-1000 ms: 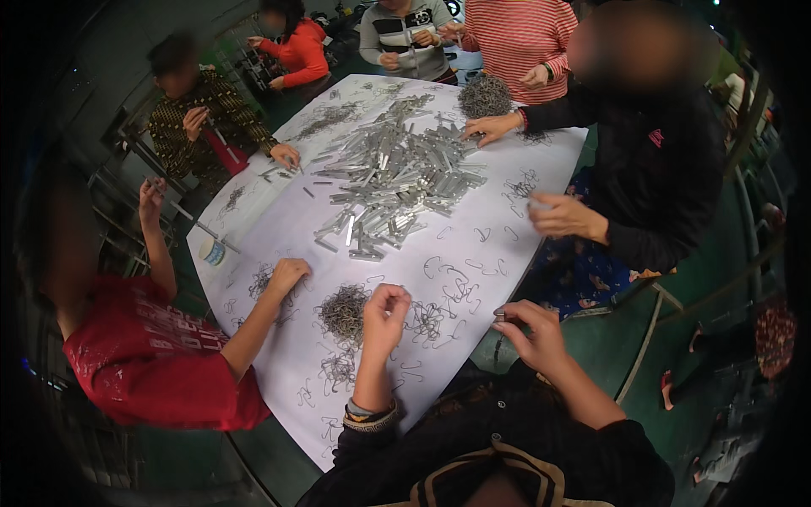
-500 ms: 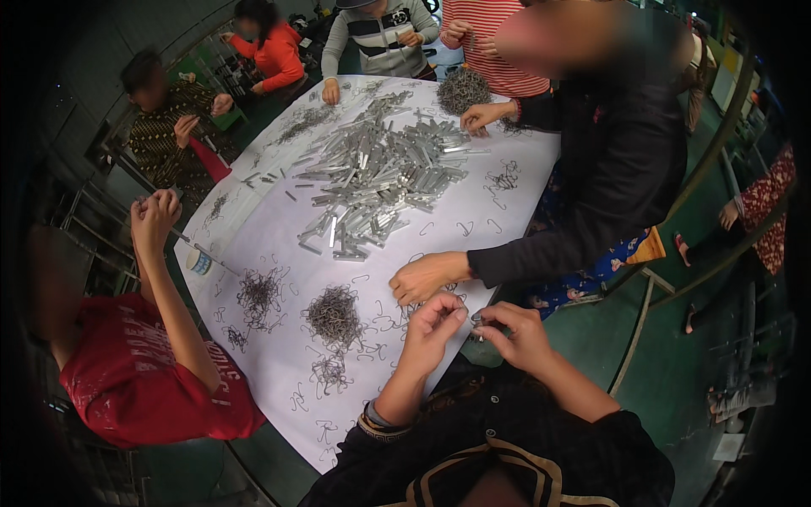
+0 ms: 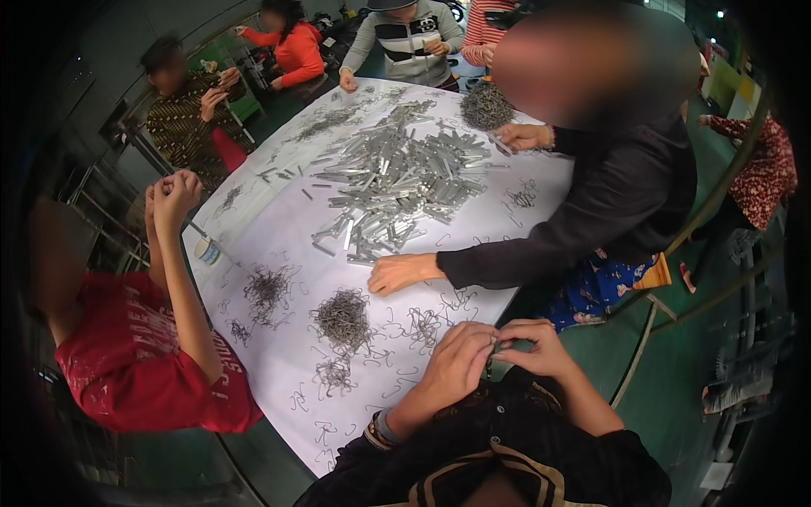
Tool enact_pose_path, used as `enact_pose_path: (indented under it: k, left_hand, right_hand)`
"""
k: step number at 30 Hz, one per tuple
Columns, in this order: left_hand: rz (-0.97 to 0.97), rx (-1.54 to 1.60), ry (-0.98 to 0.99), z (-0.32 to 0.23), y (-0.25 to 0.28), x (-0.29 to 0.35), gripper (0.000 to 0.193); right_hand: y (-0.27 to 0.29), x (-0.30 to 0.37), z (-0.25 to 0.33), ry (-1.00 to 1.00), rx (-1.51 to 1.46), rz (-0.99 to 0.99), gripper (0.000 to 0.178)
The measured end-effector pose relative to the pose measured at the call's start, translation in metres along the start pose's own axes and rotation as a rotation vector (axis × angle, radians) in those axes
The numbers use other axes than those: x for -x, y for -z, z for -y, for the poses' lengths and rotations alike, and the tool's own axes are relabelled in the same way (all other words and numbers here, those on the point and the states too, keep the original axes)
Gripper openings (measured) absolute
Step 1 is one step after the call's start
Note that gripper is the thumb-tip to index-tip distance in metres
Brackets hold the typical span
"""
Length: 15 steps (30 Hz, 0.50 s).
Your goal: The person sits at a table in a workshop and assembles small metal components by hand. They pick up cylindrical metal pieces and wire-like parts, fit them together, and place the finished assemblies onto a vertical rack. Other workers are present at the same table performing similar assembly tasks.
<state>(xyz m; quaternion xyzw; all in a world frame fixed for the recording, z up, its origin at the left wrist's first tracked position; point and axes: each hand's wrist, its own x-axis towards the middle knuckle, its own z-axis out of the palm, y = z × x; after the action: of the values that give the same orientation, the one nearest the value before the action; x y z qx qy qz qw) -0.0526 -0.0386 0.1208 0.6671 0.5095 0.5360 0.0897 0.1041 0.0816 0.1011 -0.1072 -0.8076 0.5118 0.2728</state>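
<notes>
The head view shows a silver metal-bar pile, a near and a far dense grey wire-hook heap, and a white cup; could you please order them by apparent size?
Silver metal-bar pile
Near grey wire-hook heap and far grey wire-hook heap: too alike to rank
White cup

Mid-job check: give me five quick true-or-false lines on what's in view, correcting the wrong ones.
1. The left hand and right hand are close together. True.
2. The cup stands at the right edge of the table. False: it is at the left edge.
3. A dense hook pile lies left of the left hand. True.
4. The strips are stacked in one neat row. False: they lie in a jumbled heap.
5. The red-shirted co-worker's hands are raised. True.
</notes>
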Motion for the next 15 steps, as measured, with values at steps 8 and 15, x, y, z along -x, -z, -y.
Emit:
enact_pose_path:
  k: [8,15]
  left_hand:
    - [0.073,0.029,-0.008,0.002,0.004,0.014,0.028]
    - [0.087,0.056,-0.007,0.009,0.001,0.024,0.029]
  right_hand:
    - [-0.005,-0.070,-0.015,-0.078,0.039,-0.204,0.018]
    - [-0.026,-0.194,-0.118,-0.088,0.611,-0.294,0.028]
